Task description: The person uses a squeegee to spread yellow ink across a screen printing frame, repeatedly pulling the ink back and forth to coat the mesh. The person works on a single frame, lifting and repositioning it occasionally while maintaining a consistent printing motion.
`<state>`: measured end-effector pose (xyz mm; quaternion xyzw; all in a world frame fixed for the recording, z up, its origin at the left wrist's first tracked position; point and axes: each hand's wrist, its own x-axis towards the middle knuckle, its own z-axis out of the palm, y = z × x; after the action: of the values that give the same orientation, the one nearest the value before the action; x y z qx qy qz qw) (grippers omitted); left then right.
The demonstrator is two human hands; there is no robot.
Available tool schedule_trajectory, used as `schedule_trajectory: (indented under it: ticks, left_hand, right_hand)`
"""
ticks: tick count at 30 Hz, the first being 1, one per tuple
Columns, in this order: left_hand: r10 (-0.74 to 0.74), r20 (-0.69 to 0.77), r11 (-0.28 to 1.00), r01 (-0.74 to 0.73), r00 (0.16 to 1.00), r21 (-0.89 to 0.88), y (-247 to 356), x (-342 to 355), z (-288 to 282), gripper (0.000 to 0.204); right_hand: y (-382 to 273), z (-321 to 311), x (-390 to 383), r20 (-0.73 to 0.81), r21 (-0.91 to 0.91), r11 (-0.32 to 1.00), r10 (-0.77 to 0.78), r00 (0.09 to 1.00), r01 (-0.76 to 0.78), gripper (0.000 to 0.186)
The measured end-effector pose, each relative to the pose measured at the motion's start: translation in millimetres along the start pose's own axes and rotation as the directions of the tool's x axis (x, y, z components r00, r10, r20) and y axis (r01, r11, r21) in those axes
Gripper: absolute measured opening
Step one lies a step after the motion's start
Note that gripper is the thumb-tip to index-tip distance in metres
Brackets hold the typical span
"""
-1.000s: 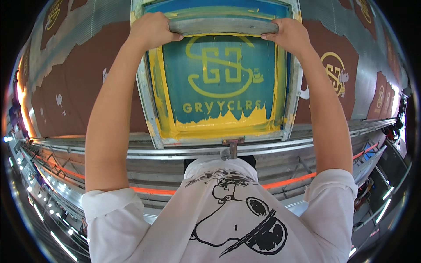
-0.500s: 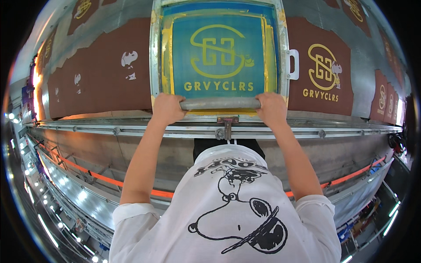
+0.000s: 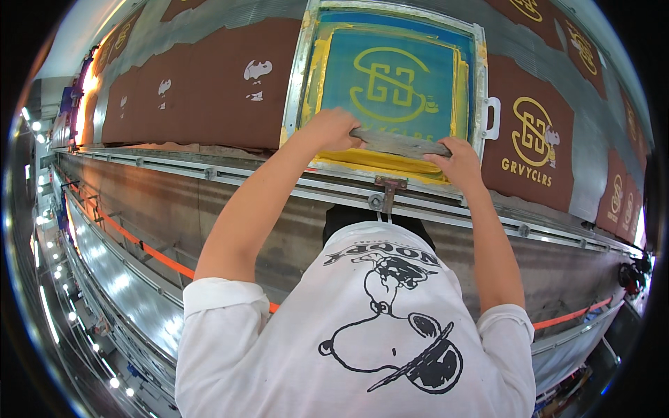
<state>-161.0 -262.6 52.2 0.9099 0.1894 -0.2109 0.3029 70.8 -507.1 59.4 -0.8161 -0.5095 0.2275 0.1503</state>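
Both hands are clamped on a grey squeegee [image 3: 398, 143] lying across the near end of the blue printing screen [image 3: 401, 76]: left hand [image 3: 333, 129] at nine o'clock, right hand [image 3: 460, 160] at three. Yellow ink [image 3: 380, 161] pools just below. Brown shirts [image 3: 195, 87] lie alongside.
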Motion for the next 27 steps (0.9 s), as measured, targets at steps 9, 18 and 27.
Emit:
schedule_trajectory:
  ticks: [9, 18, 27]
  left_hand:
    - [-0.072, 0.003, 0.997, 0.072, 0.997, -0.014, -24, -4, -2, 0.059]
    - [-0.129, 0.116, 0.992, 0.129, 0.985, 0.004, -29, 20, 13, 0.082]
    - [0.009, 0.375, 0.971, 0.082, 0.927, -0.225, -53, 79, -40, 0.102]
  right_hand:
    - [-13, 12, 21, 0.071, 0.062, 0.998, 0.018, 0.997, -0.023, 0.054]
    - [3, 21, 44, 0.379, 0.043, 0.984, 0.141, 0.914, -0.170, 0.066]
    - [31, -40, 83, 0.141, 0.401, 0.841, 0.335, 0.932, -0.363, 0.039]
